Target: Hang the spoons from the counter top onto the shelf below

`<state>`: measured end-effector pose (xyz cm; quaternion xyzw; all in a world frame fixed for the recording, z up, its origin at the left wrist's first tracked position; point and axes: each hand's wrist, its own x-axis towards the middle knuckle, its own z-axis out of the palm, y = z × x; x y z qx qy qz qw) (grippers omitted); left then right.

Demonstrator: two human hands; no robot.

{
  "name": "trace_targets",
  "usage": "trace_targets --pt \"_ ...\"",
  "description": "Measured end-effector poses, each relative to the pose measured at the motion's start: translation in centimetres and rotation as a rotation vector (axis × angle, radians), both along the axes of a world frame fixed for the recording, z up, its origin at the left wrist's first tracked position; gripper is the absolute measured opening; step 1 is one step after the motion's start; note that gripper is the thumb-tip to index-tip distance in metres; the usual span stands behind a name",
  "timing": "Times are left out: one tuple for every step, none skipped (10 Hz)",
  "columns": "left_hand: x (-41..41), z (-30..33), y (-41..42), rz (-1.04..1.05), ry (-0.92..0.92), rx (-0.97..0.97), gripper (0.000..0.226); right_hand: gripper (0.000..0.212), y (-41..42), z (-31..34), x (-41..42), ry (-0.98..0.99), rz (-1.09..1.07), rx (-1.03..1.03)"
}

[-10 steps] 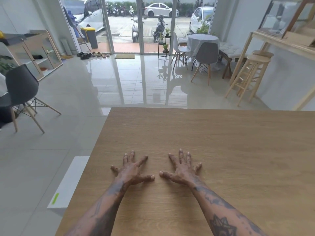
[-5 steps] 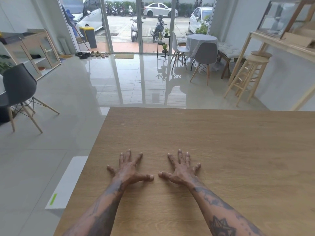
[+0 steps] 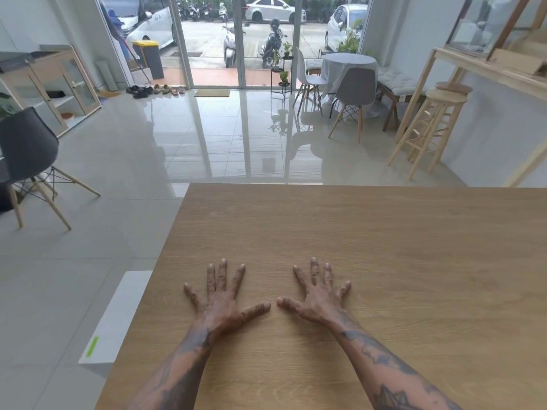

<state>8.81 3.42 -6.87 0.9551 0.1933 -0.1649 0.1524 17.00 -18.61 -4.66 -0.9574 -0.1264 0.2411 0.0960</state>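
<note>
No spoons are to be seen anywhere in the frame, so neither the direction in which they point nor their long axis can be told; the shelf below is likewise hidden, presumably under the tabletop (image 3: 384, 247) and out of view. The wooden tabletop fills the lower centre and right of the frame and carries nothing but the two hands.

Since the picture of a second ago very little has changed. The left hand (image 3: 220, 300) and the right hand (image 3: 318, 297) are kept flat, palms down, in the lower centre of the frame, with the fingers splayed a little wider than before and the thumb tips brought near each other though not touching. Both hands are released and nothing is grasped by either. The view has drifted slightly, so that the dark chair (image 3: 28, 149) at the left edge sits a little differently.

It is judged that the task has not been begun: the hands are merely rested, and the spoons must first be found, most likely by the head being turned toward another part of the tabletop.

Beyond the far edge, glossy floor tiles, wooden stools (image 3: 435, 125) at the upper right and glass doors at the top are shown.
</note>
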Motion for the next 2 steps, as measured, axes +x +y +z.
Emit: trace_targets --pt "-0.01 0.14 0.04 -0.009 0.015 0.017 0.131 0.098 -0.39 -0.55 -1.25 -0.095 0.021 0.023" --pt "0.19 -0.05 -0.09 0.006 0.018 -0.007 0.131 0.078 -1.23 0.39 -1.74 -0.058 -0.168 0.318"
